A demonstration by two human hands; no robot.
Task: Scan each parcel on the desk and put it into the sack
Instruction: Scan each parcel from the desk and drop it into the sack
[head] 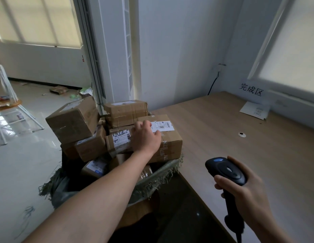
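Note:
A green-grey woven sack (158, 179) stands open at the desk's left edge, heaped with several cardboard parcels. My left hand (146, 137) reaches over the heap and rests on a brown parcel (172, 142) with a white label, lying at the sack's right rim beside the desk; whether its fingers curl round the box is unclear. My right hand (247, 188) grips a black handheld barcode scanner (226, 172) above the wooden desk (240, 128), scanner head facing up and toward me.
A white paper sheet (255, 110) lies at the desk's far right under a wall sign. A small round cable hole (241, 134) sits in the desk. A white stool (12, 109) and scattered scraps occupy the floor at left.

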